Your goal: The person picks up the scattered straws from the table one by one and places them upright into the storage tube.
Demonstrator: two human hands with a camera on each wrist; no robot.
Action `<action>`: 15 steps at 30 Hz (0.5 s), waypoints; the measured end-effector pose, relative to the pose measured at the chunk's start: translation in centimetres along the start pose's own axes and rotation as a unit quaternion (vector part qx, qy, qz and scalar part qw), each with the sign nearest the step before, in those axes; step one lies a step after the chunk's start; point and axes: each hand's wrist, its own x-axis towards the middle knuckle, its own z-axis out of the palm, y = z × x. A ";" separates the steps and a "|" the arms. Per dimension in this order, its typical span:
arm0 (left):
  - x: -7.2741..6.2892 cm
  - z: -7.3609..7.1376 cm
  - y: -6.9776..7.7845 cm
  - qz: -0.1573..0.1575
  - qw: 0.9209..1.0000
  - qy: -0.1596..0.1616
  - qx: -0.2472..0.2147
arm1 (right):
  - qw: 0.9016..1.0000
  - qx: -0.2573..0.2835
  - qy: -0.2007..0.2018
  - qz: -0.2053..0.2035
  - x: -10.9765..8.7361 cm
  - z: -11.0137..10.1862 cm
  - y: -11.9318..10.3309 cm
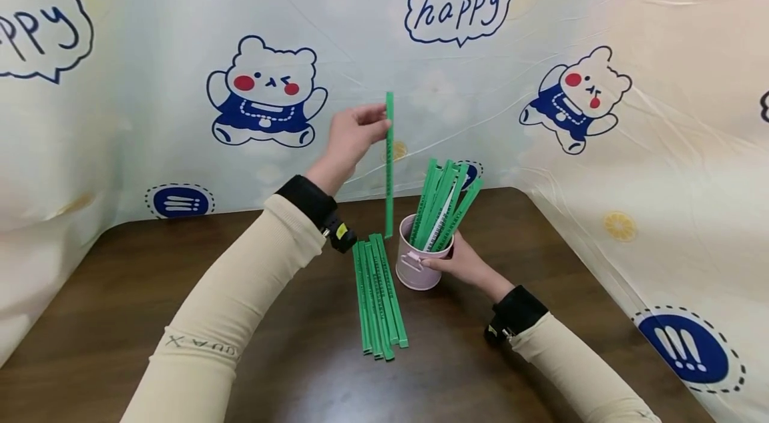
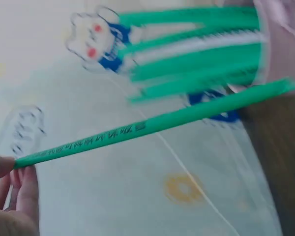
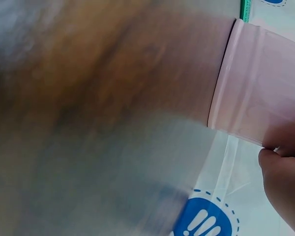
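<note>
My left hand [image 1: 351, 139] pinches a slim green stick [image 1: 389, 176], printed with dark characters, near its upper end. The stick hangs upright, its lower end level with the rim of a small pink bucket [image 1: 414, 276] and just left of it. In the left wrist view the same stick [image 2: 167, 119] slants from the fingertips towards the bucket. My right hand [image 1: 465, 263] grips the bucket from the right, thumb by its front handle. Several green sticks [image 1: 438, 203] lean inside the bucket, one showing a white side. In the right wrist view the thumb [image 3: 278, 177] presses the pink wall.
Several more green sticks [image 1: 378, 303] lie side by side on the dark wooden table [image 1: 288, 356], in front of and left of the bucket. A pale printed curtain [image 1: 372, 23] with bears and lettering hangs behind the table and along its sides.
</note>
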 end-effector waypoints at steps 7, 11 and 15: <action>-0.2 3.3 2.1 0.077 0.997 0.019 -0.008 | 1.000 0.000 0.000 0.007 -0.1 -0.2 -0.2; -0.3 4.4 1.9 0.107 0.994 0.004 0.001 | 1.000 0.005 -0.001 0.002 -0.1 -0.2 -0.1; -0.5 5.6 1.0 0.112 0.993 -0.021 0.025 | 1.000 0.008 -0.004 -0.003 -0.3 -0.4 -0.1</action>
